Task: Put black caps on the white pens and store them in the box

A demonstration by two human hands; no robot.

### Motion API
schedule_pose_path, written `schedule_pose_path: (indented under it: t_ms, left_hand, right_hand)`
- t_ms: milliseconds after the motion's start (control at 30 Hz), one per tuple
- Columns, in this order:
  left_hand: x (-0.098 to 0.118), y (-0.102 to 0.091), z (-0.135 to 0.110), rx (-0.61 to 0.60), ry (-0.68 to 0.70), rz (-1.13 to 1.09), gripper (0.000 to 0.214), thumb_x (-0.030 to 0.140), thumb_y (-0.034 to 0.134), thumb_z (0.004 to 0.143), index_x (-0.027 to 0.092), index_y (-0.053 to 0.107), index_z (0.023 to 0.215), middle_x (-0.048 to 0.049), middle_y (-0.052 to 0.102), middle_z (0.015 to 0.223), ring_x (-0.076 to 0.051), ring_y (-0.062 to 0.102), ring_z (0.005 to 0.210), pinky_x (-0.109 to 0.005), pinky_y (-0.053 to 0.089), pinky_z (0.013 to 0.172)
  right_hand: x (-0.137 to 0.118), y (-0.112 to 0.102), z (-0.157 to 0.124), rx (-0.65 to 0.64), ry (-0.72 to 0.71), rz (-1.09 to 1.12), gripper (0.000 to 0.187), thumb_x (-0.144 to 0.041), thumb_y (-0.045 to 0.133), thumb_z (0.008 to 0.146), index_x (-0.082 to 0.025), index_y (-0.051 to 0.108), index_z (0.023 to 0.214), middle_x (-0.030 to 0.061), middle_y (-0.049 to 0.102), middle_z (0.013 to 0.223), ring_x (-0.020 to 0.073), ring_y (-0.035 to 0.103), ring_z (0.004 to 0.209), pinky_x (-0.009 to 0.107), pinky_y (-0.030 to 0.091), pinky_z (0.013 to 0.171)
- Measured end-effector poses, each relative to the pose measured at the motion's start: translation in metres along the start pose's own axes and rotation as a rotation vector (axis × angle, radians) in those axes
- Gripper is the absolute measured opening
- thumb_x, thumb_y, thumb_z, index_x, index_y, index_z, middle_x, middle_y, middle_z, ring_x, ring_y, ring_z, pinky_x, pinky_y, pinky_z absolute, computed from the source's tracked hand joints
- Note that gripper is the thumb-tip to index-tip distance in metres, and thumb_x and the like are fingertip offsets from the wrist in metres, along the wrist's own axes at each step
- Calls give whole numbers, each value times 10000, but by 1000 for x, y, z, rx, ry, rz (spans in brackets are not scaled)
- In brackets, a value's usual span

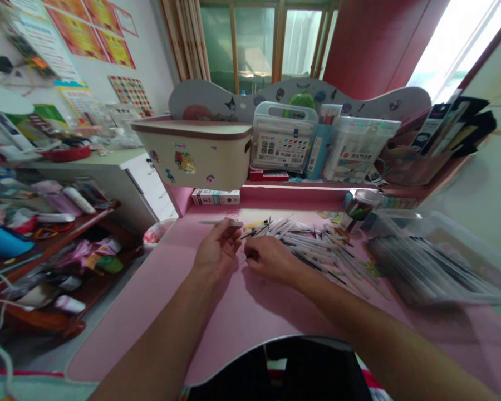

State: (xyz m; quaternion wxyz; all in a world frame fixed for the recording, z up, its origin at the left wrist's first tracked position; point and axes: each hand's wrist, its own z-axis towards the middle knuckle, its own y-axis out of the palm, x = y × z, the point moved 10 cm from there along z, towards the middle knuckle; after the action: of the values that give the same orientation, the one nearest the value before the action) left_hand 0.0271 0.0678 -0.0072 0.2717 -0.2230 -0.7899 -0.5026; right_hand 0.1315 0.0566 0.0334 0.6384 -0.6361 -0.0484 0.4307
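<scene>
My left hand point(217, 252) is turned palm up over the pink desk point(158, 312). Its fingers pinch a slim, pale pen-like stick point(211, 223) that points out to the left. Close beside it, my right hand point(271, 257) is curled with the knuckles up. Whatever its fingertips hold, if anything, is hidden under the hand. A loose pile of thin, mostly whitish and clear pens or refills point(317, 245), with some dark ones, spreads behind and to the right of my right hand. A small yellow item point(254, 225) lies just beyond both hands.
On the right stands a clear plastic box point(451, 262) holding many dark and clear sticks. A can point(359, 209) is behind the pile. A lidded cream bin point(200, 156) and clear marker cases point(281, 139) line the shelf. A cluttered brown rack point(58, 239) is at left.
</scene>
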Motion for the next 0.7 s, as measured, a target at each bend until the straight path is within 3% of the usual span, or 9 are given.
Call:
schedule_pose_path:
  t_ms: [133, 300, 467, 700]
  left_hand:
    - [-38, 9, -13, -62, -164, 68, 95, 46, 580, 890, 92, 648, 844, -62, 712, 652, -112, 668, 515, -184, 576, 508]
    - [-60, 10, -18, -100, -215, 75, 116, 9, 580, 883, 89, 657, 916, -74, 733, 698, -124, 702, 554, -179, 590, 516]
    - [-70, 11, -20, -125, -265, 80, 96, 32, 558, 909, 81, 638, 891, -103, 742, 741, -145, 726, 585, -178, 587, 499]
    - [-77, 14, -24, -170, -282, 99, 76, 72, 558, 925, 90, 628, 902, -93, 734, 750, -149, 735, 619, -182, 592, 515]
  right_hand:
    - [45, -36, -36, 159, 164, 500, 84, -121, 536, 674, -190, 549, 720, -41, 539, 649, 108, 471, 597, 227, 365, 578]
    - [80, -39, -65, 396, 322, 943, 109, -220, 590, 699, -196, 569, 803, -25, 567, 760, 112, 519, 650, 225, 428, 581]
    - [85, -21, -62, 439, 318, 1049, 140, -218, 612, 690, -204, 562, 820, -40, 555, 732, 94, 494, 577, 216, 418, 527]
    - [81, -18, -61, 418, 290, 1021, 117, -225, 640, 714, -200, 580, 811, -22, 592, 762, 106, 546, 621, 233, 455, 570]
